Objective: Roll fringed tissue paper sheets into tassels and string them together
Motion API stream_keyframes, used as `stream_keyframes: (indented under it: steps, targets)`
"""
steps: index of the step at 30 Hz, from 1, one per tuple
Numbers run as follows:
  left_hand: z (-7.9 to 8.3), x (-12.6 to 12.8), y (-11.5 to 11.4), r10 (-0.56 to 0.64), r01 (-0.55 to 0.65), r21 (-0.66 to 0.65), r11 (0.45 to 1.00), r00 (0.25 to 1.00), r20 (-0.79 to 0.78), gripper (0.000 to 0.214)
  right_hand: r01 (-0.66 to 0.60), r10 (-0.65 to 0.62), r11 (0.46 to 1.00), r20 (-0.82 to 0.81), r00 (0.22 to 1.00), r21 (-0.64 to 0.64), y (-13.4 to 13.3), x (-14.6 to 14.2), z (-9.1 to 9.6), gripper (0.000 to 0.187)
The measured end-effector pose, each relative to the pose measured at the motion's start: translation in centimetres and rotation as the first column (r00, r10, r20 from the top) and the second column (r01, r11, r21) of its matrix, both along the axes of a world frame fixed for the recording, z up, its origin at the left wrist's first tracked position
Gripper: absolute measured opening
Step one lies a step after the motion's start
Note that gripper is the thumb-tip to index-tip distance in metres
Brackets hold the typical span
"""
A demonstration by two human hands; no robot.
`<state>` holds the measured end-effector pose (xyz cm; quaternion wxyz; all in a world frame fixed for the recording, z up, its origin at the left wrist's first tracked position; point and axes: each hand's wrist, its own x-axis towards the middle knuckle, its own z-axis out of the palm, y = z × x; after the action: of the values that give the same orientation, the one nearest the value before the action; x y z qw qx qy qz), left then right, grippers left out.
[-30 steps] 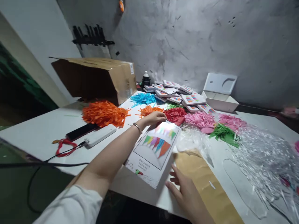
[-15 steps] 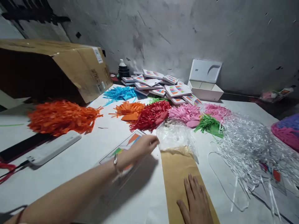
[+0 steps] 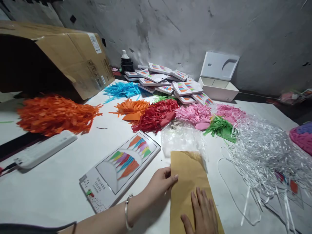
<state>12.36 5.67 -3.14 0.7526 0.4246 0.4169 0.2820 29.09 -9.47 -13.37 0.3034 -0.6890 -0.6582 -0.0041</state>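
Note:
A brown paper envelope (image 3: 186, 175) lies on the white table (image 3: 60, 195) near the front edge. My left hand (image 3: 159, 182), a bangle on its wrist, pinches the envelope's left edge. My right hand (image 3: 201, 214) lies flat on the envelope with fingers stretched out. A white card pack printed with coloured tassels (image 3: 120, 167) lies flat just left of my left hand. A crumpled clear plastic bag (image 3: 181, 138) sits at the envelope's far end.
Piles of paper tassels run across the table: orange (image 3: 53, 113), blue (image 3: 120, 89), red (image 3: 156, 115), pink (image 3: 195, 113), green (image 3: 219, 128). Silver shreds (image 3: 265, 149) spread at right. Stacked card packs (image 3: 170, 83), an open white box (image 3: 218, 81), a cardboard carton (image 3: 56, 58) stand behind.
My left hand let go of the card pack, which now lies flat, and moved right to grip the envelope's edge. My right hand stayed flat on the envelope. The view shifted right.

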Motion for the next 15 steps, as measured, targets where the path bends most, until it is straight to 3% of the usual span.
stream_keyframes:
  steps: [2,5,10,15]
  targets:
    - [-0.4,0.3,0.0,0.000,-0.001,0.040,0.999,1.000,0.030,0.039,-0.022,0.022,1.000,-0.048,0.999,0.002,0.0,0.5,1.0,0.056]
    - [-0.8,0.3,-0.3,0.044,-0.046,0.018,0.999,0.994,0.099,0.036,-0.060,0.065,0.997,-0.117,0.991,0.049,1.1,1.2,4.2,0.044]
    - [-0.4,0.1,-0.5,-0.022,0.015,0.033,0.999,0.974,0.223,0.032,-0.166,0.177,0.983,-0.155,0.972,0.083,6.5,-0.1,9.9,0.031]
    - [-0.6,-0.6,-0.3,0.031,-0.032,0.007,0.999,0.988,0.151,0.035,-0.200,0.202,0.979,-0.255,0.946,0.033,9.8,-2.0,10.6,0.018]
